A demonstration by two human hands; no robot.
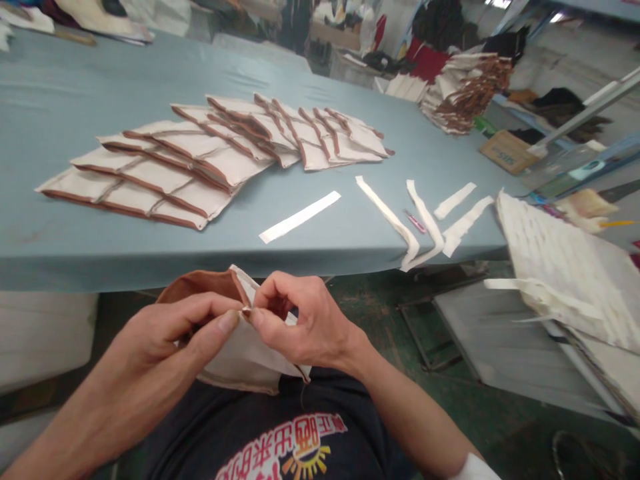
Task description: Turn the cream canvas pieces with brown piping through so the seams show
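Note:
Between my two hands is a sewn fabric piece [240, 360], cream on one side with brown fabric showing at its top left. My left hand [175, 333] pinches the piece's seam between thumb and forefinger. Right beside those fingertips, my right hand [300, 320] pinches the same seam, its other fingers curled. A small pale bit shows where the fingertips meet, too small to name. The piece hangs over my lap, in front of the table's edge, with a loose thread at its lower right corner.
On the blue-green table [150, 257] lie overlapping rows of similar cream pieces [165, 167] with brown edges. Nearer me are a white strip [300, 217], several bent cream strips [385, 213] and a small pink tool [415, 222]. A board with cream strips [560, 267] stands at right.

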